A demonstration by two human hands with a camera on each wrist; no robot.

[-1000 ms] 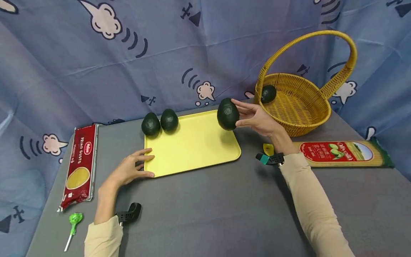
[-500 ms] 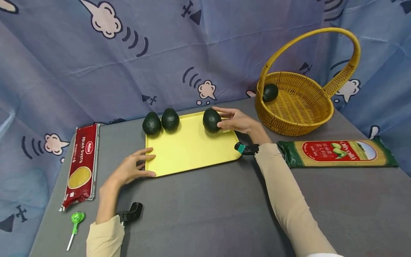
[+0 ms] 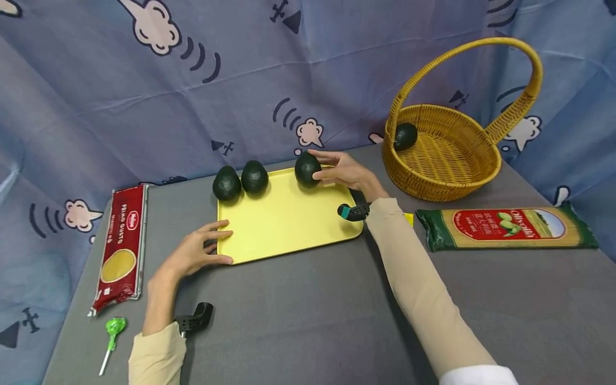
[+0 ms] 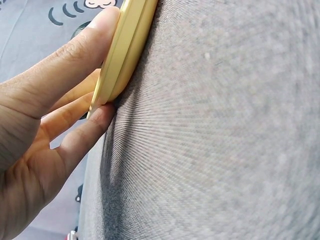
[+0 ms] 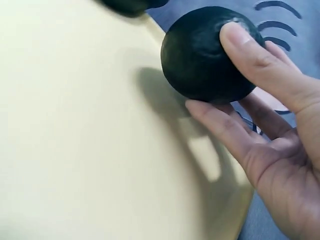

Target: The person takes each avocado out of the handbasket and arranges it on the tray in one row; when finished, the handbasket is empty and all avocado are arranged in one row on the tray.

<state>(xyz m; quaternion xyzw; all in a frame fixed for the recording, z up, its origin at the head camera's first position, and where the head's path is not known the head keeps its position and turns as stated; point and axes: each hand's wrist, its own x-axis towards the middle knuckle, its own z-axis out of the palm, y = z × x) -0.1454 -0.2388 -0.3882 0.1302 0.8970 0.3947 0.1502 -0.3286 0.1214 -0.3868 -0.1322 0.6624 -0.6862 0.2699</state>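
My right hand grips a dark green avocado over the back right part of the yellow tray. In the right wrist view, the thumb lies on top of this avocado and fingers are under it, with its shadow on the tray beside it. At the tray's front left corner, my left hand holds the rim between thumb and fingers. The left wrist view shows the fingertips on the tray's edge. Two more avocados, one left and one right, sit side by side at the back left corner.
A yellow wicker basket with a tall handle stands at the back right, one avocado inside. A green-ended spaghetti pack lies in front of it. On the left are a red spaghetti pack and a green lollipop.
My right hand has carried the avocado left from beside the basket, over the tray's right edge, then slightly farther back. The left hand has stayed at the tray corner.
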